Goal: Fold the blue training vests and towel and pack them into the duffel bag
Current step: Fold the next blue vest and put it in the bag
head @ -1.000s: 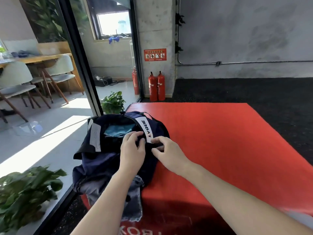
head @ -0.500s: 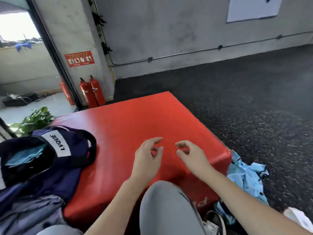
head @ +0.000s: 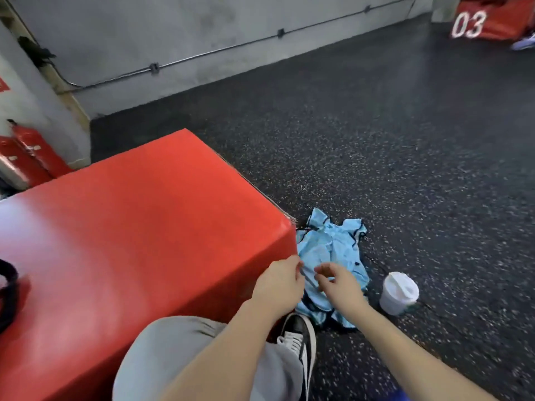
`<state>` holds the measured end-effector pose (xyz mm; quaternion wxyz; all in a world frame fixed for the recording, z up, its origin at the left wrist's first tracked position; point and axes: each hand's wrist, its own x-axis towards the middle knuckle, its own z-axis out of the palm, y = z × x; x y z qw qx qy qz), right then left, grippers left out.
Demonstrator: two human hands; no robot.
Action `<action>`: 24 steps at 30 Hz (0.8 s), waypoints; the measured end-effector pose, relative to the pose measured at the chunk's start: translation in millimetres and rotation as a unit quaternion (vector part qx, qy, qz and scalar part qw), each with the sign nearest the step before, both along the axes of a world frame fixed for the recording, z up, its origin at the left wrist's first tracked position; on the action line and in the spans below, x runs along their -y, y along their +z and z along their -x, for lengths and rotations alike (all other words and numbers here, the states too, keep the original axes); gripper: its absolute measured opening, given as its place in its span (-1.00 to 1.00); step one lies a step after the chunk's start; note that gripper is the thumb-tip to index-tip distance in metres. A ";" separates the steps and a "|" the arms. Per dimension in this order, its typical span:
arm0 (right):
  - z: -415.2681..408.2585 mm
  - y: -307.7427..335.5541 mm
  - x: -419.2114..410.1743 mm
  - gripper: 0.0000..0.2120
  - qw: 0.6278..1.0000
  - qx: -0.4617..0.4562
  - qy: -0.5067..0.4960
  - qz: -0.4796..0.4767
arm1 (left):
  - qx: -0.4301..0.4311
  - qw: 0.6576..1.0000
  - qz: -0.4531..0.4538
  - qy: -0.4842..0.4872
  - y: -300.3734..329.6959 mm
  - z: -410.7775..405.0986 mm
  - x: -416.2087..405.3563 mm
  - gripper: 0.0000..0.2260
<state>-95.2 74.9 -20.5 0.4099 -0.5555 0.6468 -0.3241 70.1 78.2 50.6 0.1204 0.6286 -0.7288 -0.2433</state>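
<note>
Both hands, left hand [head: 279,280] and right hand [head: 341,282], hover loosely curled, gripping nothing, above crumpled vests [head: 333,250]; bag strap [head: 7,296] cropped.

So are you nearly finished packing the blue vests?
Not nearly. Nothing in this view looks folded: the light blue vests lie crumpled on the dark floor beside the red mat block. Both hands reach toward them, the left hand and right hand just above the cloth, gripping nothing clearly yet. Only a dark strap shows at the left edge. Folding and packing remain.
</note>
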 end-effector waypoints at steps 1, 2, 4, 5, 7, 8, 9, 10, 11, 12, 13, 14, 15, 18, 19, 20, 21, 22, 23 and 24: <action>9.4 -9.7 -2.5 -0.87 1.000 0.002 -0.005 -0.016 | 0.011 1.000 -0.019 -0.008 -9.0 5.7 0.5 -0.72; 18.2 -19.1 -4.2 -0.87 0.999 0.004 -0.011 -0.031 | 0.020 0.999 -0.037 -0.014 -17.1 10.9 1.5 -0.70; 32.7 -35.1 -5.3 -0.87 0.998 -0.002 -0.025 -0.055 | 0.038 0.996 -0.071 -0.025 -31.4 19.6 5.9 -0.67; 38.8 -42.8 -4.8 -0.87 0.997 -0.004 -0.032 -0.068 | 0.044 0.995 -0.085 -0.028 -38.3 23.1 9.5 -0.65; 48.4 -57.4 -2.4 -0.87 0.996 -0.008 -0.037 -0.084 | 0.054 0.993 -0.103 -0.025 -51.8 29.7 18.0 -0.66; 52.2 -64.6 -0.4 -0.88 0.995 -0.016 -0.032 -0.093 | 0.059 0.992 -0.109 -0.023 -58.2 33.2 22.3 -0.66; 55.2 -72.1 2.4 -0.88 0.994 -0.023 -0.027 -0.103 | 0.062 0.991 -0.114 -0.022 -65.4 36.6 26.6 -0.67; 57.5 -79.5 5.5 -0.88 0.993 -0.025 -0.026 -0.113 | 0.064 0.990 -0.120 -0.021 -72.0 39.9 30.4 -0.68; 59.1 -87.0 8.6 -0.87 0.992 -0.022 -0.027 -0.123 | 0.066 0.989 -0.128 -0.020 -78.7 43.2 34.0 -0.68; 60.3 -94.6 11.6 -0.87 0.991 -0.020 -0.030 -0.130 | 0.067 0.988 -0.137 -0.018 -85.3 46.2 37.4 -0.67; 60.7 -102.8 14.2 -0.88 0.990 -0.021 -0.034 -0.137 | 0.066 0.987 -0.145 -0.016 -92.4 48.1 40.5 -0.65; 60.5 -110.3 15.3 -0.88 0.989 -0.020 -0.037 -0.141 | 0.066 0.986 -0.152 -0.013 -99.7 49.7 43.9 -0.65; 60.0 -119.8 16.1 -0.89 0.989 -0.018 -0.042 -0.143 | 0.069 0.985 -0.158 -0.012 -107.3 50.4 47.1 -0.65; 57.2 -148.5 18.1 -0.90 0.987 -0.004 -0.051 -0.150 | 0.082 0.981 -0.175 -0.010 -128.6 49.5 56.7 -0.61; 55.5 -156.4 21.2 -0.89 0.987 -0.003 -0.048 -0.154 | 0.084 0.980 -0.180 -0.005 -135.8 49.2 60.5 -0.59; 53.6 -161.5 24.8 -0.87 0.987 -0.001 -0.044 -0.155 | 0.082 0.979 -0.186 0.000 -142.8 49.9 64.6 -0.58; 51.3 -164.4 28.8 -0.86 0.987 0.002 -0.048 -0.155 | 0.077 0.978 -0.193 0.006 -150.2 51.6 68.4 -0.59; 48.9 -166.2 32.0 -0.85 0.986 0.007 -0.056 -0.154 | 0.068 0.977 -0.202 0.012 -156.6 54.3 72.0 -0.59; 47.2 -168.7 33.8 -0.83 0.986 0.006 -0.063 -0.154 | 0.058 0.975 -0.212 0.019 -162.9 57.4 75.7 -0.59; 45.4 -170.2 35.0 -0.82 0.987 0.001 -0.061 -0.151 | 0.048 0.974 -0.221 0.024 -169.2 60.8 79.7 -0.56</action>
